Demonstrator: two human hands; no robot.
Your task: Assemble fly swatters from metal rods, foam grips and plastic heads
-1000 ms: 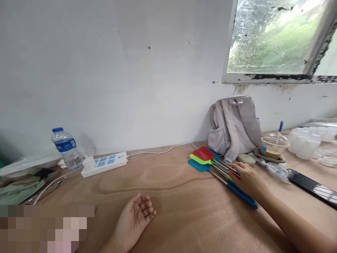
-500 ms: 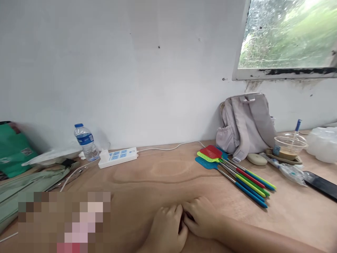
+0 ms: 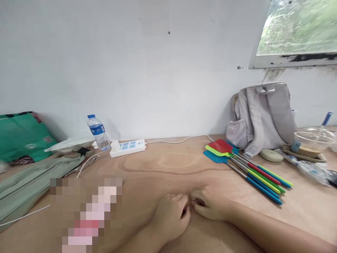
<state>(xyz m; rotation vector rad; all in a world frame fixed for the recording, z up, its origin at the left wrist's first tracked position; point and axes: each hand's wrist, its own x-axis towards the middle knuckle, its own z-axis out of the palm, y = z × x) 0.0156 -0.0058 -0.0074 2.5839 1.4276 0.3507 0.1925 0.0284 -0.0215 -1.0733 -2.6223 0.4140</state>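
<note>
My left hand [image 3: 173,215] rests on the wooden table [image 3: 168,161] with its fingers curled into a loose fist, and I see nothing in it. Close beside it, a narrow gap away, my right hand [image 3: 210,203] lies curled the same way, no object showing between its fingers. To the right of my right hand, nearest to it, is a bundle of fly swatters with red, yellow-green and blue heads. Their topmost one, a red fly swatter [image 3: 219,146], overlaps a yellow-green one, and the coloured handles fan toward the right. Neither hand touches them.
Behind the swatters, a grey backpack [image 3: 259,119] leans on the wall. Right of it are a plastic cup [image 3: 312,142] with a straw and a beige oval case [image 3: 271,155]. At left stand a water bottle [image 3: 98,131], a power strip [image 3: 127,148], a green bag [image 3: 25,138] and a blurred-out patch.
The view has swung left and down, so the things appear farther right and higher. My hands, touching before, are now slightly apart and still curled.
</note>
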